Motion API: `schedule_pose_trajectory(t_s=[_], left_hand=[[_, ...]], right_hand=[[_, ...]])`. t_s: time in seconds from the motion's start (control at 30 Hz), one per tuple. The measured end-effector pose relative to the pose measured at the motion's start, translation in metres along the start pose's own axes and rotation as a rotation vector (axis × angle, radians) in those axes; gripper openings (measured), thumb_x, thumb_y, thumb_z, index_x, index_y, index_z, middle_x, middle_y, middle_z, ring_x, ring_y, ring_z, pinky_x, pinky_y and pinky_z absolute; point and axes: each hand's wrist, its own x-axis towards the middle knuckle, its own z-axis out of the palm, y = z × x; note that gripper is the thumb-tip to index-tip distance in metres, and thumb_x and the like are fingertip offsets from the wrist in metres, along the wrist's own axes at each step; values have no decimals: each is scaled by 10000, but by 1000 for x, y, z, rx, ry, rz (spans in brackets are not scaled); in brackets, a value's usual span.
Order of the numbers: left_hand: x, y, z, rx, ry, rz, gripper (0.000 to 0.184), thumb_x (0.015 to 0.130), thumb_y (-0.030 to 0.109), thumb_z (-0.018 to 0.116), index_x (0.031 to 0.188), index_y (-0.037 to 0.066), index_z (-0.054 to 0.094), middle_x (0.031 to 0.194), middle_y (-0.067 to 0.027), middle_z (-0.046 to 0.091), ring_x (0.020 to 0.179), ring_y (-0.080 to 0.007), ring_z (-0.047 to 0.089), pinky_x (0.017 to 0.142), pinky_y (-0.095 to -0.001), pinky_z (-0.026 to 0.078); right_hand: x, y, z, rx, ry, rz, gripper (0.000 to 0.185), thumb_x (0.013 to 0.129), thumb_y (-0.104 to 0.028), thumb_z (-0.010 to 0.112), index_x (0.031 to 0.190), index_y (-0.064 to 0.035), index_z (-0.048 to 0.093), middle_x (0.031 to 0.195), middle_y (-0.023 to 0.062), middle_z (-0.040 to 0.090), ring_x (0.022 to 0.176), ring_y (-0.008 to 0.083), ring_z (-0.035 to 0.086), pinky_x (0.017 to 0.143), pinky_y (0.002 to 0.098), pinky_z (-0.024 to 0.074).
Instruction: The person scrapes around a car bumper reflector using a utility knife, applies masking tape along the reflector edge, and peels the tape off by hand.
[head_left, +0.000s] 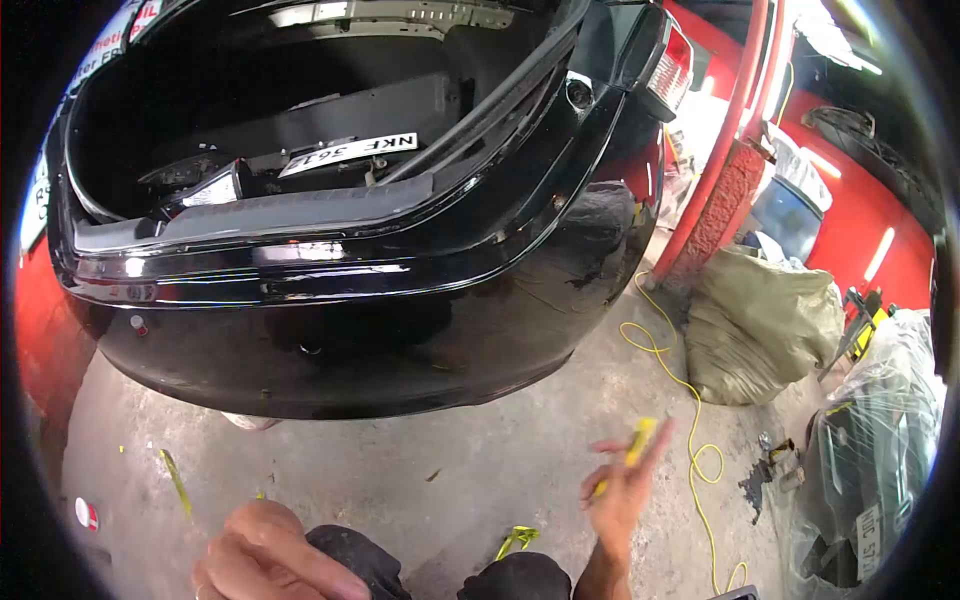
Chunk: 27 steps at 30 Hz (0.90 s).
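Note:
My left hand (275, 560) is at the bottom left, large in view above my knee, with its fingers bent together; whether something is between them is hidden. My right hand (625, 480) reaches over the floor at lower right, slightly blurred. It holds a small yellow piece (641, 440) between its fingers, some of which are spread. Beyond both hands stands the rear of a black car, its bumper (400, 350) facing me and its trunk open. Neither hand touches the car.
A yellow cable (696, 455) winds across the concrete floor at right. Beside it are a stuffed tan sack (765, 325), a red post (715, 215) and a plastic-wrapped part (880, 460). Yellow tape scraps (517, 540) and a red-and-white lid (87, 514) lie on the floor.

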Motion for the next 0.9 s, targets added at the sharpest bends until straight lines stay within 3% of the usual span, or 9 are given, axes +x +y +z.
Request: schedule_pose_trajectory(t_s=[0.17,0.23,0.27,0.37,0.5,0.53,0.57,0.6,0.9], left_hand=[[-21,34,-38,-63,-94,-160,129,904,191,602,797,229,662,780,87,598,688,-167,559,577,-284,433],[-22,34,-40,-24,-114,-133,111,895,187,606,817,238,665,788,87,601,707,-169,561,576,-293,431],[-16,25,-34,24,-119,-54,102,888,182,609,824,241,663,787,85,601,712,-172,561,575,-297,431],[4,-7,-11,191,-107,237,90,866,170,619,843,248,657,784,82,601,727,-180,563,572,-308,431],[27,-12,4,318,-113,572,111,838,153,632,869,258,649,779,77,601,747,-191,565,569,-323,431],[30,-11,3,349,-125,619,120,831,149,635,875,261,647,778,76,601,752,-193,566,568,-327,431],[38,-14,0,389,-131,662,132,824,145,638,881,263,645,776,74,602,757,-196,566,567,-331,431],[42,-15,-5,447,-105,664,131,821,146,638,886,260,642,779,74,601,761,-199,567,582,-330,431],[39,13,-32,639,-24,560,151,799,152,640,924,230,611,801,72,600,794,-224,573,714,-320,428]], right_hand=[[-8,-98,-13,3,97,-804,154,957,-204,596,1051,-86,568,877,111,548,535,188,553,470,238,459],[-6,-104,-38,877,-653,-528,276,1013,-334,483,1085,-83,574,891,69,616,663,166,545,540,311,479],[9,-123,-28,580,-812,-752,244,1009,-274,481,1127,-82,574,1003,98,642,675,206,570,536,321,515],[-30,-113,35,583,-155,-1030,227,987,-241,535,1157,-93,559,1002,107,635,657,205,551,556,318,528],[-11,-109,-1,546,-536,-892,200,937,-214,475,1071,-70,514,821,97,399,457,221,396,372,311,439],[-24,-128,-9,448,-524,-463,156,928,-214,479,1013,-87,511,835,114,390,516,248,410,363,354,447],[2,-112,-11,698,-780,-548,176,938,-252,492,1028,-101,512,806,96,388,568,246,458,420,367,486],[-8,-110,24,564,-283,-870,228,950,-244,524,1082,-63,563,874,129,514,618,281,541,499,354,519],[3,-162,20,596,-620,-411,460,907,-368,569,1277,-97,592,1125,210,643,1042,339,635,811,456,528]])
